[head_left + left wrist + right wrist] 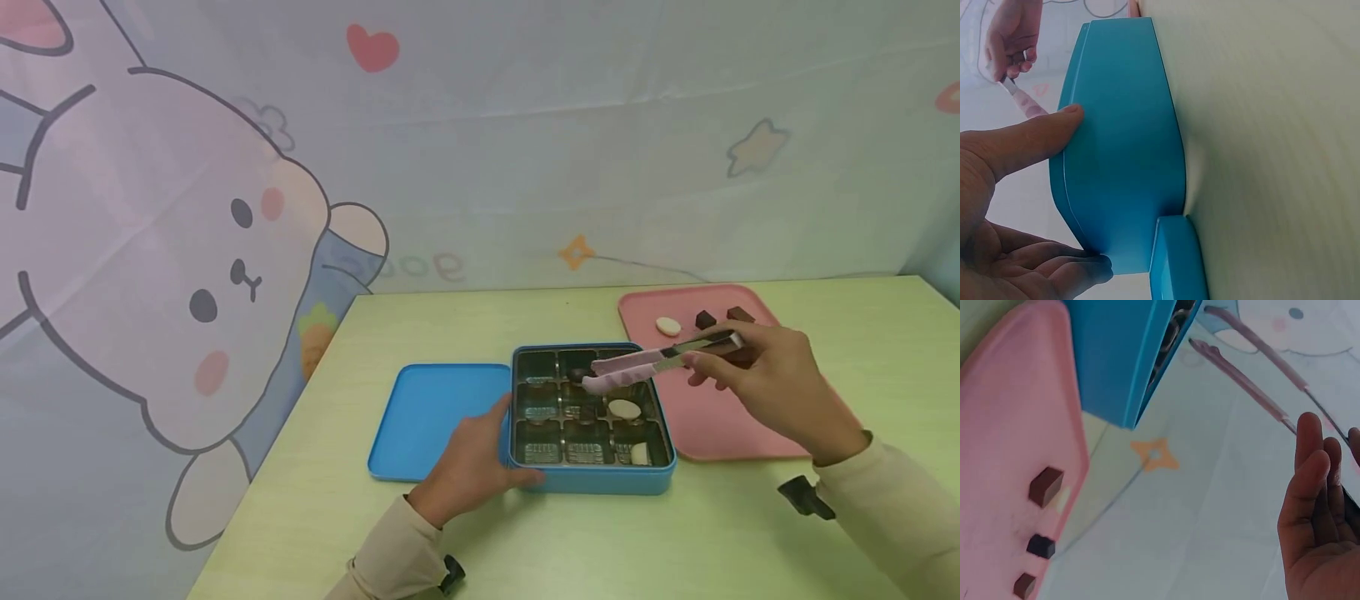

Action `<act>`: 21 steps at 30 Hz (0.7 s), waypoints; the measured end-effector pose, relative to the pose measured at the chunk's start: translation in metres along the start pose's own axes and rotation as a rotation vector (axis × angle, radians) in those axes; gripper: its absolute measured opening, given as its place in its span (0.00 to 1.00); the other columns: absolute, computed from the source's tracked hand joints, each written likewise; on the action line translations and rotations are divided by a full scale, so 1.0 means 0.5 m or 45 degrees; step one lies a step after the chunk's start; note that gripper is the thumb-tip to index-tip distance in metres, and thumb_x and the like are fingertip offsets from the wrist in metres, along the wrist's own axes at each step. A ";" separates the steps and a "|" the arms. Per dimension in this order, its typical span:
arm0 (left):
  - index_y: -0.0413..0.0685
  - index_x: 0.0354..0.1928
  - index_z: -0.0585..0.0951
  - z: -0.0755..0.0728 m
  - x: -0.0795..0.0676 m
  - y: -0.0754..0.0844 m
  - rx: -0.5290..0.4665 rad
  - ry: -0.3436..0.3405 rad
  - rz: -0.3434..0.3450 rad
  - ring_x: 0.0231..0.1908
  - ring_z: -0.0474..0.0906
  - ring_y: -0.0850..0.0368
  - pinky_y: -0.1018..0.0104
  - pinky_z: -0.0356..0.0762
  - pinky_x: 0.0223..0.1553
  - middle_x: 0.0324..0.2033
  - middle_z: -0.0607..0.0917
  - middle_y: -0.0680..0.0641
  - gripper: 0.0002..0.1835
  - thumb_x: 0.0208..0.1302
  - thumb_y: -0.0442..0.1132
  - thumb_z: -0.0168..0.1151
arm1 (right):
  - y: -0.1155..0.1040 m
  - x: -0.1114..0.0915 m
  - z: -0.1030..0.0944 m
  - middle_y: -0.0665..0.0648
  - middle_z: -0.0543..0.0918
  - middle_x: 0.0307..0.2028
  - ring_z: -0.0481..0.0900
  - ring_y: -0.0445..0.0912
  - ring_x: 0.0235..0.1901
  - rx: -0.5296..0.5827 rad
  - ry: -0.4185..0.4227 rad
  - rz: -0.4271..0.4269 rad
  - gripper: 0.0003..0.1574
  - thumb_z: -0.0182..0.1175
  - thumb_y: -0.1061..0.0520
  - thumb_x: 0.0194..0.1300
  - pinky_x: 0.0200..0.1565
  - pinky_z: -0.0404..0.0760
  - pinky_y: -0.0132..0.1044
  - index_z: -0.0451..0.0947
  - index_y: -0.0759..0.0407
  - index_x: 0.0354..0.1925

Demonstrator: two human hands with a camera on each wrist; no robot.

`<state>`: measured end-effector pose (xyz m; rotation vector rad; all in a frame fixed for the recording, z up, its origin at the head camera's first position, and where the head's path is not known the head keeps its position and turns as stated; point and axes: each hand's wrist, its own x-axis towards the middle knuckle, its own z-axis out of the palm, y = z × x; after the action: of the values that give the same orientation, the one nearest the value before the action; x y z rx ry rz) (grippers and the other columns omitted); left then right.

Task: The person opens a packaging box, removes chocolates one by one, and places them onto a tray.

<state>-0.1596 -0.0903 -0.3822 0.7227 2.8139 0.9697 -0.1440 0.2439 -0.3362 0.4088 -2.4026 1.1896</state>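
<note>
The left hand (472,462) grips the near-left corner of the blue box (600,481) on the tabletop (300,533); the right hand (776,383) holds tongs (622,377), perhaps touching a dark piece (576,376). The blue lid (438,417) lies left; rightward, the right hand partly blocks the pink tray (720,417).

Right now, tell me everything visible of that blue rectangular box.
The blue rectangular box, smooth and perhaps metal, sits flat and open on the pale yellowish table. A shiny dark liner divides it three by three; a cream oval piece lies middle right, a pale chunk front right. The left hand grips its near left corner; metal tongs with pink ends reach over its right side.
</note>
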 end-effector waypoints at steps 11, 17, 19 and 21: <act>0.46 0.76 0.61 0.001 -0.003 -0.002 0.000 0.004 0.025 0.59 0.81 0.44 0.49 0.80 0.57 0.60 0.84 0.40 0.56 0.47 0.48 0.82 | -0.056 0.015 0.062 0.44 0.87 0.24 0.80 0.31 0.23 -0.325 -0.202 -0.250 0.05 0.72 0.60 0.60 0.27 0.76 0.28 0.83 0.53 0.33; 0.47 0.76 0.61 0.001 -0.002 -0.002 0.010 0.010 0.029 0.59 0.81 0.43 0.49 0.79 0.57 0.60 0.83 0.40 0.56 0.47 0.49 0.82 | -0.094 0.028 0.074 0.45 0.81 0.21 0.70 0.34 0.19 -0.550 -0.291 -0.271 0.11 0.70 0.55 0.62 0.25 0.66 0.29 0.78 0.56 0.30; 0.47 0.76 0.61 0.001 -0.001 -0.002 0.008 0.013 0.031 0.59 0.81 0.43 0.49 0.80 0.57 0.60 0.83 0.40 0.56 0.47 0.48 0.82 | -0.098 0.032 0.077 0.46 0.77 0.18 0.66 0.35 0.17 -0.540 -0.307 -0.245 0.12 0.69 0.55 0.63 0.25 0.65 0.29 0.76 0.56 0.28; 0.47 0.76 0.61 0.000 -0.001 -0.002 0.009 0.013 0.025 0.59 0.81 0.44 0.50 0.80 0.57 0.59 0.84 0.41 0.56 0.47 0.49 0.82 | -0.096 0.035 0.078 0.45 0.77 0.18 0.68 0.35 0.17 -0.455 -0.320 -0.174 0.11 0.67 0.55 0.66 0.25 0.66 0.29 0.76 0.56 0.29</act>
<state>-0.1592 -0.0911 -0.3830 0.7494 2.8254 0.9695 -0.1476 0.1829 -0.3162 0.6234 -2.6802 0.6630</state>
